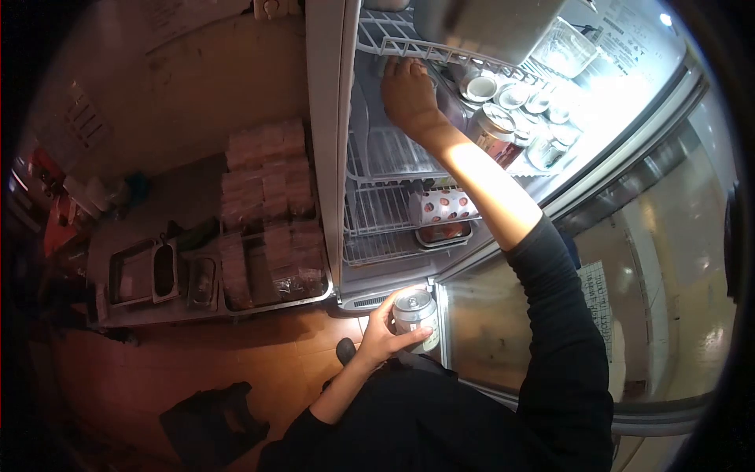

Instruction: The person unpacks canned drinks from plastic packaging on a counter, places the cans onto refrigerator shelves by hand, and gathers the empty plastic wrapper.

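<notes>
My left hand (382,334) is wrapped around a silver-topped drink can (414,308), held upright low in front of my body. With my arm stretched into the lit fridge (354,277), my right hand (410,96) is at the left of a shelf, just under the white wire rack (393,43). Its fingers are bent and the tips are hidden, so what they grip cannot be made out. To the right of that hand stand several cans, among them a reddish can (493,135) and paler cans (544,149) near the shelf's front edge.
A large metal container (480,27) rests on the upper rack. Lower down are a patterned package (448,206) and a tray of red food (443,233). The glass door (491,330) hangs open at right. At left, wrapped pink packs (267,189) and metal pans (132,271) cover a counter.
</notes>
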The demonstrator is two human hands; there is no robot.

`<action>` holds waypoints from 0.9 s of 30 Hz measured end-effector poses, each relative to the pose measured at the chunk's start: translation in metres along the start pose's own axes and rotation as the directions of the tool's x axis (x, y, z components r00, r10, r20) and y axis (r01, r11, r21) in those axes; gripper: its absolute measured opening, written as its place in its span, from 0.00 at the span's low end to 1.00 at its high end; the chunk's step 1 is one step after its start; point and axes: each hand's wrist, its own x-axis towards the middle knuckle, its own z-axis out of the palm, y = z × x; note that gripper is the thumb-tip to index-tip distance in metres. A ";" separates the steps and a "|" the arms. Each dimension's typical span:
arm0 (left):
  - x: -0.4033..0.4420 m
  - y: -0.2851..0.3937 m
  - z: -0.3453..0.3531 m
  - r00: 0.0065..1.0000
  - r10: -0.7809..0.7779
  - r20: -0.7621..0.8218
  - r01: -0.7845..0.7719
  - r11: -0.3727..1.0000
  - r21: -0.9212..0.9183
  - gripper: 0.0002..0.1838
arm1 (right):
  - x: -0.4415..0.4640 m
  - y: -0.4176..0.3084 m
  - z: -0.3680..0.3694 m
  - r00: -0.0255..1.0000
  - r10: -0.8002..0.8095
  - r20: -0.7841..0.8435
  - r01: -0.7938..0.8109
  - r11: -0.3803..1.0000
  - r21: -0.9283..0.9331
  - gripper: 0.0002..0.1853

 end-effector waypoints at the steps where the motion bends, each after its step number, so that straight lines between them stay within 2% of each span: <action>1: 0.000 0.000 0.001 1.000 -0.002 -0.006 0.002 1.000 -0.007 0.37 | 0.004 -0.001 0.004 1.000 0.001 -0.006 -0.001 1.000 0.002 0.26; 3: -0.001 -0.001 0.002 1.000 0.006 -0.011 -0.006 1.000 -0.006 0.36 | 0.011 -0.002 0.011 0.997 0.020 -0.075 -0.018 1.000 0.023 0.19; 7: -0.001 0.003 0.003 1.000 0.019 -0.015 -0.020 1.000 -0.010 0.37 | 0.019 -0.005 0.020 0.987 0.014 -0.161 0.005 0.993 0.118 0.12; 9: -0.001 0.005 0.003 1.000 0.011 -0.027 -0.011 1.000 -0.027 0.39 | 0.022 -0.009 0.023 0.996 0.063 -0.067 -0.044 0.965 0.260 0.09; 10: 0.002 0.009 0.001 1.000 0.021 -0.024 -0.021 1.000 -0.011 0.39 | 0.022 -0.009 0.023 0.994 0.073 -0.083 -0.049 0.963 0.264 0.09; 13: 0.007 0.024 0.000 0.992 0.127 -0.024 -0.125 0.989 0.073 0.41 | 0.016 -0.009 0.023 0.977 0.079 -0.201 -0.027 0.968 0.248 0.10; 14: 0.010 0.035 0.000 0.986 0.162 -0.027 -0.159 0.985 0.070 0.41 | 0.013 -0.008 0.019 0.953 0.113 -0.280 -0.052 0.975 0.216 0.10; 15: 0.013 0.046 -0.001 0.973 0.228 -0.025 -0.222 0.963 0.151 0.41 | 0.009 -0.006 0.015 0.924 0.141 -0.357 -0.078 0.980 0.184 0.11; 17: 0.023 0.064 -0.008 0.918 0.396 -0.013 -0.370 0.869 0.328 0.40 | -0.006 0.000 -0.001 0.903 0.191 -0.385 -0.113 0.970 0.216 0.10; 19: 0.033 0.092 -0.008 0.842 0.537 0.053 -0.488 0.718 0.497 0.39 | -0.011 0.010 -0.013 0.881 0.239 -0.409 -0.143 0.957 0.252 0.10; 21: 0.042 0.125 0.000 0.769 0.621 0.150 -0.562 0.544 0.623 0.39 | -0.014 0.018 -0.017 0.954 0.209 -0.215 -0.129 0.933 0.336 0.11; 22: 0.048 0.134 0.004 0.726 0.663 0.182 -0.601 0.483 0.637 0.39 | -0.014 0.021 -0.023 0.952 0.214 -0.219 -0.131 0.931 0.340 0.11; 24: 0.060 0.148 0.014 0.717 0.686 0.125 -0.598 0.513 0.615 0.39 | -0.013 0.026 -0.034 0.980 0.193 0.053 -0.195 0.860 0.472 0.12; 25: 0.066 0.153 0.021 0.692 0.717 0.084 -0.610 0.518 0.600 0.39 | -0.012 0.030 -0.036 0.980 0.194 0.049 -0.194 0.858 0.476 0.12; 26: 0.076 0.156 0.022 0.694 0.714 0.094 -0.625 0.533 0.571 0.44 | -0.011 0.037 -0.037 0.981 0.108 0.161 -0.174 0.853 0.492 0.13; 27: 0.086 0.160 0.025 0.668 0.740 0.084 -0.626 0.496 0.602 0.43 | -0.010 0.043 -0.037 0.963 0.018 0.267 -0.157 0.846 0.510 0.13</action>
